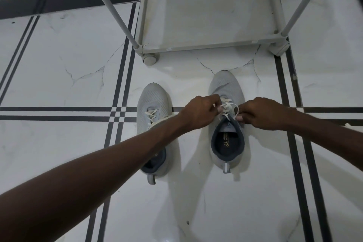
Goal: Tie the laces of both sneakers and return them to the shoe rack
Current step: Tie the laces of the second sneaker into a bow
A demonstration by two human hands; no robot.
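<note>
Two light grey sneakers with dark blue linings stand side by side on the floor, toes pointing away from me. The right sneaker (225, 84) has white laces (228, 107) stretched across its tongue. My left hand (198, 111) pinches one lace end at the sneaker's left side. My right hand (261, 113) pinches the other end, which forms a small loop, on the right side. The left sneaker (153, 100) lies partly under my left forearm; its laces (151, 116) show, and whether they are tied I cannot tell.
A grey metal shoe rack (212, 46) on small castor wheels stands just beyond the sneakers, its bottom shelf bare. The floor (68, 61) is white marble tile with black double stripes. A dark skirting band runs along the wall at the top.
</note>
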